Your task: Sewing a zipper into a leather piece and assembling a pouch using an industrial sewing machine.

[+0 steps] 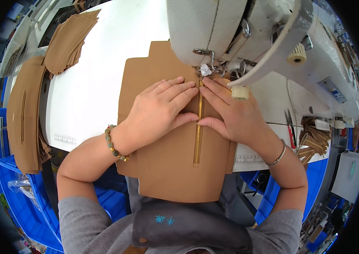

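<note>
A flat brown leather panel (169, 169) lies under the sewing machine (205, 29), its near part hanging over the table's front edge toward my lap. Down a slot in the panel runs a gold-toothed zipper (197, 139), its far end at the machine's presser foot (205, 70). My left hand (158, 103) lies on the panel left of the zipper, fingers stretched forward and thumb at the teeth. On the other side my right hand (230, 110) also lies flat, fingertips near the presser foot and thumb touching the zipper's edge. Neither hand is wrapped round anything.
Stacks of cut brown leather pieces (67, 42) and slotted panels (25, 110) stand at the left. Red-handled scissors (290, 129) lie at the right beside a bundle of brown strips (315, 137). Blue bins (23, 199) flank the white table (99, 84).
</note>
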Tool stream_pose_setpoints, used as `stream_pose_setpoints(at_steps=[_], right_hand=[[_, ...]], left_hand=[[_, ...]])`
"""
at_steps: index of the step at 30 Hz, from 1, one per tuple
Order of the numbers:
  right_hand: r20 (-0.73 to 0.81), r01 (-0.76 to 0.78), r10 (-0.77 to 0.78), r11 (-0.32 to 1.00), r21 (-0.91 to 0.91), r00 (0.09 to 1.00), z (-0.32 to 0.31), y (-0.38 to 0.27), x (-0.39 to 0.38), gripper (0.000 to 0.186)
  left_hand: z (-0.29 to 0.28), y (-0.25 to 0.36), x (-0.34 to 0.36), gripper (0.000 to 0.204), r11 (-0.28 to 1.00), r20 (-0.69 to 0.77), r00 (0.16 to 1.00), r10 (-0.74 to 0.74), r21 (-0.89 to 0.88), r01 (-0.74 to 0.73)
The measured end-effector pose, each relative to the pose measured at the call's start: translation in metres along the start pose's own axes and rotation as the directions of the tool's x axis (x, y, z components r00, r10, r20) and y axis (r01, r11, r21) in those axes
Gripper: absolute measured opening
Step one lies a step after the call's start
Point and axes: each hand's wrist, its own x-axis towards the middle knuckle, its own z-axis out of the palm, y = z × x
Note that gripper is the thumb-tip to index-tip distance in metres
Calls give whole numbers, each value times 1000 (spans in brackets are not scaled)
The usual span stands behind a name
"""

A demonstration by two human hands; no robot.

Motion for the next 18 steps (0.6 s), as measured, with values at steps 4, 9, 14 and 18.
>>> stream_pose_setpoints(at_steps=[4, 9, 14, 18], right_hand=[[-4, 6, -5, 998, 67, 1000, 0, -1, 2, 85], [-42, 36, -34, 998, 60, 999, 1, -1, 1, 89], [-23, 8, -6, 997, 78, 1000, 2, -3, 0, 92], [-9, -17, 17, 996, 85, 1000, 3, -3, 0, 91]], left_hand=[[-2, 2, -1, 61, 1000, 14, 1000, 0, 25, 0], [-3, 3, 0, 66, 1000, 52, 998, 27, 13, -28], [-5, 3, 0, 67, 999, 67, 997, 35, 21, -37], [-5, 1, 2, 66, 999, 61, 997, 39, 33, -41]])
